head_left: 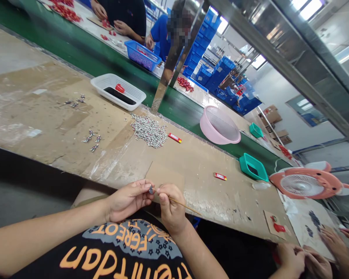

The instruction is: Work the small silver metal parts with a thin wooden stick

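My left hand (128,200) pinches a small metal part (151,190) between thumb and fingertips. My right hand (170,206) grips a thin wooden stick (184,205), whose tip reaches that part. Both hands are held together just above the table's near edge, over a brown cardboard sheet (164,176). Farther along the worn table (40,116) lies a heap of small silver metal parts (149,130). Loose groups of similar parts (90,138) lie to its left.
A white basket (118,91) stands on the table, with a teal tray (253,166) and pink colander (219,124) to the right. A fan (301,185) sits beyond. A co-worker's hands (317,255) work at lower right. A metal post (168,66) rises ahead.
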Action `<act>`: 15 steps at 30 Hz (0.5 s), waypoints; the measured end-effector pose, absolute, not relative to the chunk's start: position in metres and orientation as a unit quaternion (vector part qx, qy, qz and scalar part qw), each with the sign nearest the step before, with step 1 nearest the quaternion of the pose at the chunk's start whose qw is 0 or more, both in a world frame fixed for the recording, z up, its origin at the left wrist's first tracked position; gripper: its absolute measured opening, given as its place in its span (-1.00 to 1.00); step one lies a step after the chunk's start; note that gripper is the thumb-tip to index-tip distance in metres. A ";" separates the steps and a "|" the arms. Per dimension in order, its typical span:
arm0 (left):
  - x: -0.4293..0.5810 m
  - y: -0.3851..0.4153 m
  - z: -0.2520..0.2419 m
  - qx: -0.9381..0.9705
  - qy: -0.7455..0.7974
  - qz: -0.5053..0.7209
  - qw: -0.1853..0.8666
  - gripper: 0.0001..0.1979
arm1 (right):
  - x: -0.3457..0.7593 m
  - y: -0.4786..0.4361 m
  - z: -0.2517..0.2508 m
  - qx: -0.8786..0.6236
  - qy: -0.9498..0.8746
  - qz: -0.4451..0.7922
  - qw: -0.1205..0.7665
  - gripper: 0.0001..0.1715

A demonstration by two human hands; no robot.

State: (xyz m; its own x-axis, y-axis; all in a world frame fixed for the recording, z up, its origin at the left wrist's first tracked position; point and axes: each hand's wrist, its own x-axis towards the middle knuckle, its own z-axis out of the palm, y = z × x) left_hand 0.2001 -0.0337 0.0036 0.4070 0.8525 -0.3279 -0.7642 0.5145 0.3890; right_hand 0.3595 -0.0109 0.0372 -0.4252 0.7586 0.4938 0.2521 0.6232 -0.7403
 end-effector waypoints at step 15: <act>0.200 -0.035 0.002 0.092 0.245 0.486 0.834 -0.95 | 0.359 -0.011 0.040 -0.320 -0.804 0.282 0.414 -0.83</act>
